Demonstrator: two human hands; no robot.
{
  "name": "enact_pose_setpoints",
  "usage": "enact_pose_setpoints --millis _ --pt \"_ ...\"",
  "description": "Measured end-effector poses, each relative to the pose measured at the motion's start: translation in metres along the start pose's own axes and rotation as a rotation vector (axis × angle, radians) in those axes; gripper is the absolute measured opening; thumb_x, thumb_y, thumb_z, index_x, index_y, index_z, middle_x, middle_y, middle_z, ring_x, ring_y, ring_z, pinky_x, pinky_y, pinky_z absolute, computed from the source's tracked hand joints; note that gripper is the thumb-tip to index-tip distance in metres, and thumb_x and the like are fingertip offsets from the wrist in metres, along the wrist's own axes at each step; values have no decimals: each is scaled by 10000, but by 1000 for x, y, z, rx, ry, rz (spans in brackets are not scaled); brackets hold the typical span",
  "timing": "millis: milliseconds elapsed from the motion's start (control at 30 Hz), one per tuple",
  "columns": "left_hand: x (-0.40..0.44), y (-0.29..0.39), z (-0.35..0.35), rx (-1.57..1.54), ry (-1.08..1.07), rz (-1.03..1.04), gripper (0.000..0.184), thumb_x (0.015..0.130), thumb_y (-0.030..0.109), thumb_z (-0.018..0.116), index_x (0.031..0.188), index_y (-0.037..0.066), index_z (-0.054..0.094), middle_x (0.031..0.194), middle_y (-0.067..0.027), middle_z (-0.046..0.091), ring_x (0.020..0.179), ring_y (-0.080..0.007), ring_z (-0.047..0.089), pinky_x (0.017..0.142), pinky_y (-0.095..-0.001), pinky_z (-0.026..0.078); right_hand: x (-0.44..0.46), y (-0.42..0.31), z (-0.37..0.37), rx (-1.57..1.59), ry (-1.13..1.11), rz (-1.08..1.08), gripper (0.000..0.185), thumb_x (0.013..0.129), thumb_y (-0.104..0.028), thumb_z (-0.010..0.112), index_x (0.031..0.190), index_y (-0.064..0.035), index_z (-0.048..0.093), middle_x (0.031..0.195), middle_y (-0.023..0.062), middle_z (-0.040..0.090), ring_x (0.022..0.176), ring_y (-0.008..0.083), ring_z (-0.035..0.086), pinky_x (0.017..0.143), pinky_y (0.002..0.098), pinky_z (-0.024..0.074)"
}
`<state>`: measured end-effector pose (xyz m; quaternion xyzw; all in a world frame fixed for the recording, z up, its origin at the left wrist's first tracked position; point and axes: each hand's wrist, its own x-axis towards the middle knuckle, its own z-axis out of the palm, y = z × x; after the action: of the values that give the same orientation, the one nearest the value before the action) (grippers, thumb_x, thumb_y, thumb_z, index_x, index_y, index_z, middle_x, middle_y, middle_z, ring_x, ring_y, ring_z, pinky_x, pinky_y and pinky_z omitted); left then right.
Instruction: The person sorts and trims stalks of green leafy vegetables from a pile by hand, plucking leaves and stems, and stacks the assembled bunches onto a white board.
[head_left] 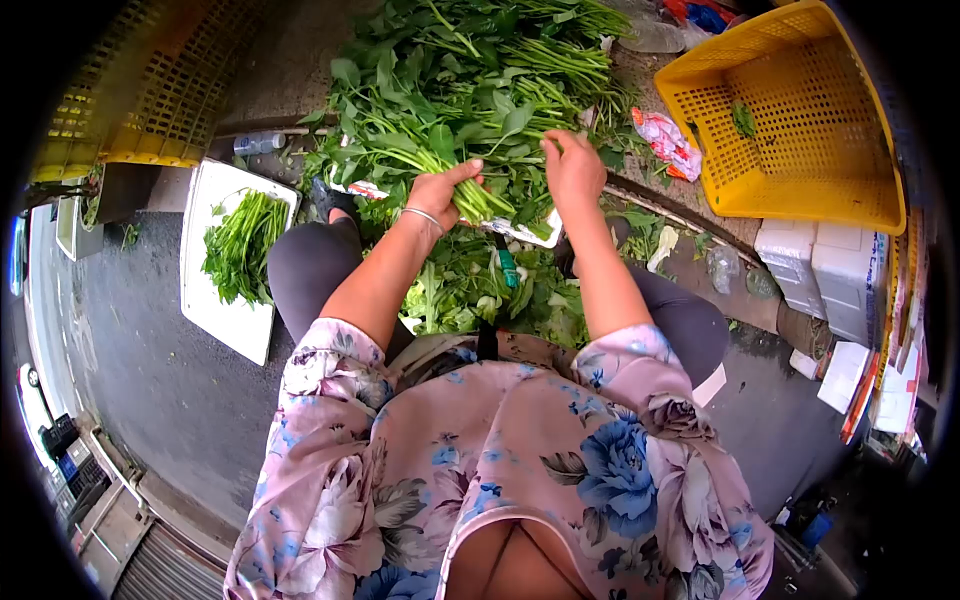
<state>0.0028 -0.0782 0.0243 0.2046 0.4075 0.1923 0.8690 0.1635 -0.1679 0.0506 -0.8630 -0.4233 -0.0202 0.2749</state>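
Observation:
My left hand, with a bracelet at the wrist, is closed round a bunch of leafy greens, its pale stems pointing right. To the right, my right hand is raised just over the near edge of a large heap of leafy greens. Its fingers are curled together in a pinch; whatever they hold is hidden or too small to name. Below the bunch shows part of a white tray or board. Between my legs lie loose leaves and a teal-green object.
On the left, a white foam lid carries a bundle of greens. Yellow crates stand upper left and upper right. White foam boxes sit below the right crate. A plastic bottle lies near the left crate.

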Motion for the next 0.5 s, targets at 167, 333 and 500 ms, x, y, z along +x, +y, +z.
enact_pose_setpoints --millis 167,333,500 --pt "2 -3 2 37 54 -38 209 702 106 707 805 -18 574 704 -82 571 587 -196 552 529 -342 487 -54 -27 -9 274 -126 54 148 750 -170 621 871 -87 644 765 68 625 657 206 606 591 291 467" --pt "-4 -3 4 76 27 -99 211 703 120 706 806 -10 576 738 -99 584 619 -217 571 545 -375 494 -67 -35 -5 286 -72 -9 158 743 -124 621 894 -81 638 789 68 613 686 238 598 606 312 467" --pt "-1 -10 2 -18 -45 -39 179 728 24 629 859 -49 531 788 -133 592 731 -272 615 608 -396 522 -83 -42 -6 301 -122 -118 155 748 -130 623 895 -86 641 823 72 594 699 195 592 603 295 464"
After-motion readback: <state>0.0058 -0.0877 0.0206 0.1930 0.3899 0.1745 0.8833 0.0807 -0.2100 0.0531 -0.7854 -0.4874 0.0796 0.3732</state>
